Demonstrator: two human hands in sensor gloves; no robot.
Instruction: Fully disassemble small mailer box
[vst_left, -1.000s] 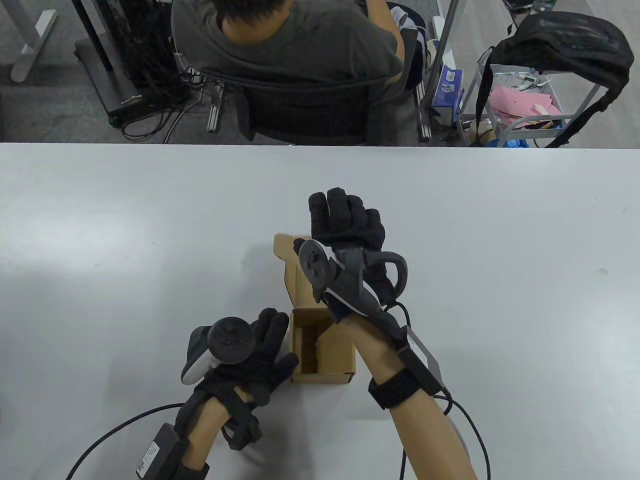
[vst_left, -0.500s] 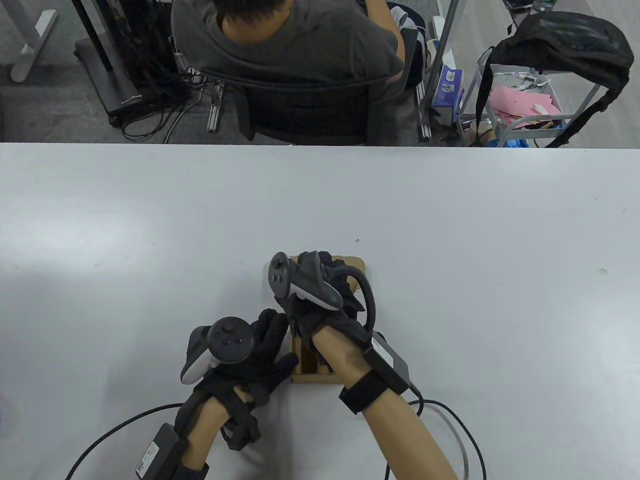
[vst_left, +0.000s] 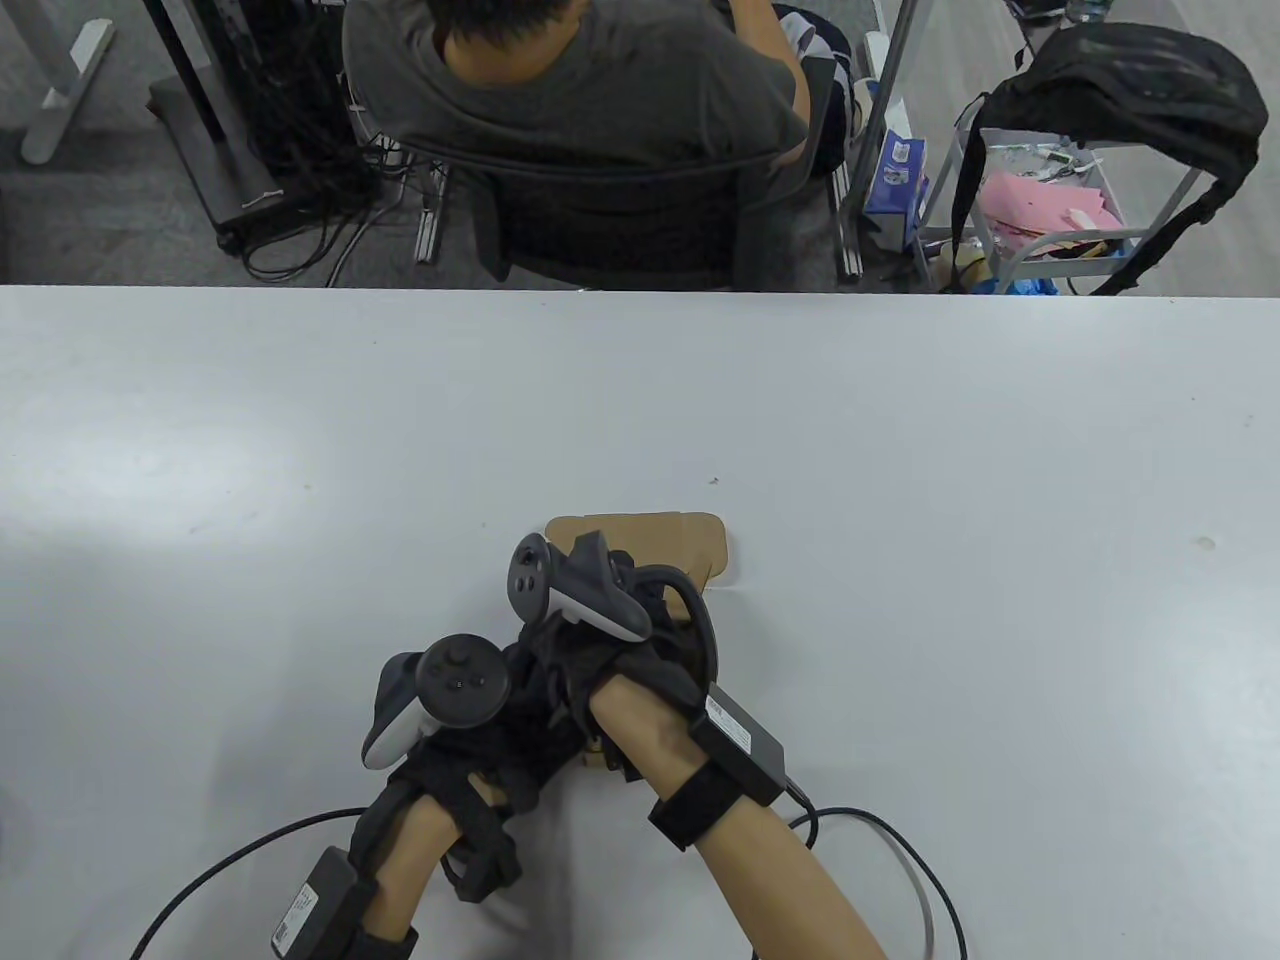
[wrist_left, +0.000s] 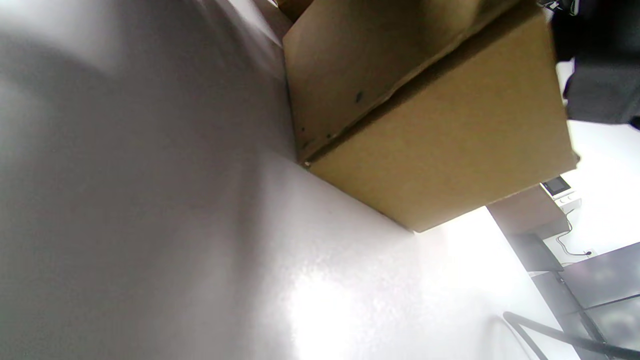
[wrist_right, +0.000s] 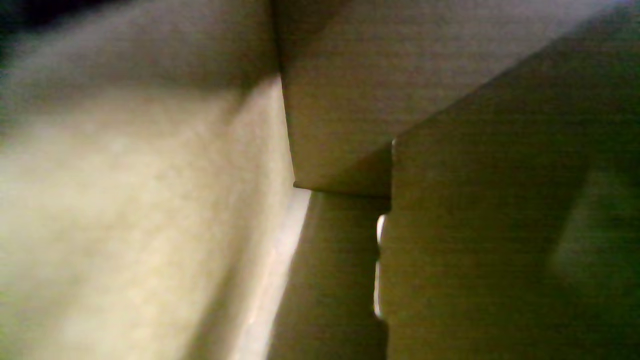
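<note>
The small brown cardboard mailer box (vst_left: 640, 530) stands near the table's front edge, with its lid flap folded back flat toward the far side. Both hands hide most of its body. My left hand (vst_left: 480, 730) rests flat against the box's left side, fingers extended. My right hand (vst_left: 610, 650) reaches down into the open box, its fingers hidden inside. The left wrist view shows the box's outer walls (wrist_left: 440, 140) standing on the table. The right wrist view shows only the inner cardboard panels (wrist_right: 450, 250) close up, with a slit between two of them.
The white table (vst_left: 900, 450) stretches wide around the box. Glove cables (vst_left: 250, 850) trail off the front edge. Beyond the far edge a person sits in a chair (vst_left: 580, 130), beside a cart with pink paper (vst_left: 1040, 215) and a black backpack (vst_left: 1130, 90).
My right hand came back from above the lid and went down into the box. The lid now lies flat behind it. My left hand stayed against the box's left side.
</note>
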